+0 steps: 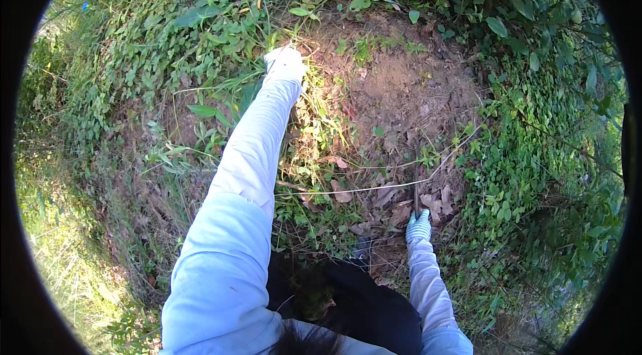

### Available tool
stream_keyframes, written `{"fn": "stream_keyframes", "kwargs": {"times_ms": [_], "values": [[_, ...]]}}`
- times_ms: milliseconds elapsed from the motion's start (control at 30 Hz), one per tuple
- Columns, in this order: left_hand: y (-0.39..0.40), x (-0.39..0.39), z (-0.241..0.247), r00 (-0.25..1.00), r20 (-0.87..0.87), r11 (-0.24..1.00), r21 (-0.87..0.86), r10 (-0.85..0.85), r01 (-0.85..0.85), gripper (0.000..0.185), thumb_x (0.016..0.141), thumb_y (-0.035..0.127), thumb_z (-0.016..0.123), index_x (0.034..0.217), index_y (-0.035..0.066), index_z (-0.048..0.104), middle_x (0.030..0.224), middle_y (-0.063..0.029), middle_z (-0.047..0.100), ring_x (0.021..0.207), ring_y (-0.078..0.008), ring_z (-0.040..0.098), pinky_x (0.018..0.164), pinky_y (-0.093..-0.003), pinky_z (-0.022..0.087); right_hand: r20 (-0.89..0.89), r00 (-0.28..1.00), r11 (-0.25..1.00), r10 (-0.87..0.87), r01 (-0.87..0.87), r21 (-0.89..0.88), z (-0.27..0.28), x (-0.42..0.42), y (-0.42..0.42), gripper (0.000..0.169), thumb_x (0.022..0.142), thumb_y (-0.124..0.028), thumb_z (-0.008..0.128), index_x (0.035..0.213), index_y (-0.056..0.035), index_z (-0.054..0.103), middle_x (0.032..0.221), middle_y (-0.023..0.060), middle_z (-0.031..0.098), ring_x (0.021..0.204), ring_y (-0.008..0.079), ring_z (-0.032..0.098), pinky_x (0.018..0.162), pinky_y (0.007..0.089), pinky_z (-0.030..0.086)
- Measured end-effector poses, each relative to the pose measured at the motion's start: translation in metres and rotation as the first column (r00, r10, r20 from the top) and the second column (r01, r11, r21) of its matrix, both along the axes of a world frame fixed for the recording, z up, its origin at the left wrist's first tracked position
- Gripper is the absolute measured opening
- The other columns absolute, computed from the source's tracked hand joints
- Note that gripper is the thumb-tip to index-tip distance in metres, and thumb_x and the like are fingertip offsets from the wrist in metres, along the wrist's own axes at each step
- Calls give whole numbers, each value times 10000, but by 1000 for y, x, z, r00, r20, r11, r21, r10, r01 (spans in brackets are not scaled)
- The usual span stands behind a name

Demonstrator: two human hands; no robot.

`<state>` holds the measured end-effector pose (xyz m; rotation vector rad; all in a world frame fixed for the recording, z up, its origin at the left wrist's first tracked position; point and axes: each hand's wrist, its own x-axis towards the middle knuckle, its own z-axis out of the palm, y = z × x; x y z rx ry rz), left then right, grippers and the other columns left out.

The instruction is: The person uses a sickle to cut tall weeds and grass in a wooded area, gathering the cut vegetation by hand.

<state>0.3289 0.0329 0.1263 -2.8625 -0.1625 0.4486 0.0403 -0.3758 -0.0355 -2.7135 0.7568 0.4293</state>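
My left hand (285,61), in a pale glove lit by the sun, reaches far forward to the edge of the green weeds (230,39). Its fingers are washed out by glare, so what they touch cannot be told. Lower right, my right hand (419,226), in a striped glove, is closed around the end of a thin dark rod (417,179), which points forward over the soil. Whether the rod is a tool handle or a stick cannot be told. A long pale stem (351,190) crosses between my arms and passes by the rod.
Bare brown soil (401,79) with dry leaves (386,194) spreads ahead. Dense leafy plants (526,169) border it on the right and others stand at the left. My dark-clothed legs (371,305) and part of a shoe (360,254) are below.
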Motion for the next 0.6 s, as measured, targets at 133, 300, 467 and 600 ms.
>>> {"fn": "stream_keyframes", "kwargs": {"times_ms": [133, 300, 467, 600], "values": [[12, -2, 4, 999, -44, 999, 13, -31, 32, 220, 796, 220, 511, 940, 117, 641, 980, -36, 620, 928, -199, 584, 711, -369, 476, -60, 998, 1000, -5, 5, 11, 2, 1, 1, 415, 843, -285, 461, 1151, -21, 374, 928, 252, 574, 821, 392, 573, 672, 437, 457], [31, 10, -14, 992, 30, 981, -153, 124, -118, 240, 753, 192, 527, 926, 68, 636, 939, -104, 629, 884, -227, 603, 688, -383, 483, -110, 994, 999, -13, 7, -54, 5, 4, 2, 448, 835, -283, 476, 1183, -30, 349, 948, 249, 570, 852, 388, 569, 686, 438, 456], [32, -1, -24, 986, -31, 963, -212, 166, -169, 271, 732, 222, 548, 929, 53, 628, 943, -124, 622, 873, -277, 599, 705, -405, 472, -69, 997, 999, -22, 23, 24, -19, -1, -12, 412, 831, -258, 497, 1148, -30, 365, 925, 236, 577, 842, 384, 572, 672, 424, 457], [27, -50, -33, 975, -105, 898, -378, 198, -223, 321, 781, 159, 470, 1074, 42, 529, 1040, -171, 575, 961, -306, 560, 819, -405, 434, 27, 997, 991, -74, 71, 113, -52, -10, -30, 334, 837, -224, 502, 1080, -14, 409, 903, 218, 582, 803, 375, 570, 665, 390, 458]]}}
